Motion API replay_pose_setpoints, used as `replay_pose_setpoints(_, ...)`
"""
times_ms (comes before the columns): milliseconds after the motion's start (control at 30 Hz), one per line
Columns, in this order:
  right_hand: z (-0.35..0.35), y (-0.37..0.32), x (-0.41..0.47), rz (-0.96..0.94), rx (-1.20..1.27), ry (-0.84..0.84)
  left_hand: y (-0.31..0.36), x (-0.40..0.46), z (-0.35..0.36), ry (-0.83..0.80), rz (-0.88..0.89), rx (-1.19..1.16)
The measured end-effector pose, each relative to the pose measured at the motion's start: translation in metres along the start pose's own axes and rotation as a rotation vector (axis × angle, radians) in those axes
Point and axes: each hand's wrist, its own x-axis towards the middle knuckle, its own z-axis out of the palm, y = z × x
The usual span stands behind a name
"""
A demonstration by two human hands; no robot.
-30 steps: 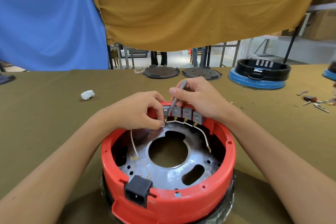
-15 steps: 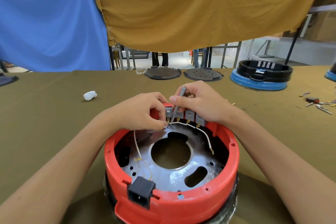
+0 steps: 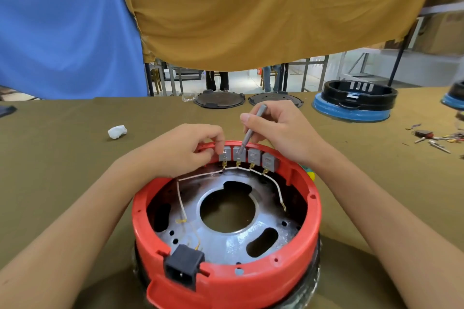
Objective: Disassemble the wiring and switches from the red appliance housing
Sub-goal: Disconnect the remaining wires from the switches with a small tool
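Observation:
The round red housing (image 3: 315, 218) sits in front of me, open side up, with a metal plate (image 3: 226, 241) inside. Several grey switches (image 3: 253, 157) line its far inner wall, joined by a white wire (image 3: 276, 184) that loops down both sides. My left hand (image 3: 183, 150) pinches the leftmost switch (image 3: 224, 155) at the rim. My right hand (image 3: 281, 130) holds a thin grey metal tool (image 3: 251, 130), its tip pressed on the second switch (image 3: 238, 154). A black power socket (image 3: 184, 264) sits in the near wall.
The table wears an olive cloth (image 3: 62, 158). A white wad (image 3: 117, 131) lies at left. Two dark round plates (image 3: 219, 100) and a black-and-blue housing (image 3: 356, 100) stand at the far edge. Loose small parts (image 3: 431, 138) lie at right.
My left hand moved up from the wire below the switches to the leftmost switch. My right hand lifted slightly, and the tool tip shifted to the second switch.

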Motion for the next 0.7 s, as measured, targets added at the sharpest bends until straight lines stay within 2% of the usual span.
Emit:
replay_pose_setpoints(200,0.004,-0.003,-0.002,-0.038,-0.118,-0.011,-0.009,-0.006,-0.012,-0.077,-0.033,0.039)
replay_pose_setpoints(367,0.006,-0.004,-0.004,-0.075,-0.177,-0.028,-0.001,-0.006,-0.006,-0.021,0.051,-0.009)
replay_pose_setpoints(500,0.007,-0.004,-0.004,-0.093,-0.198,-0.051,0.000,-0.001,0.001,-0.085,0.050,0.120)
replay_pose_setpoints(700,0.007,-0.006,-0.004,-0.093,-0.200,-0.081,0.001,0.000,0.002,-0.127,0.029,0.143)
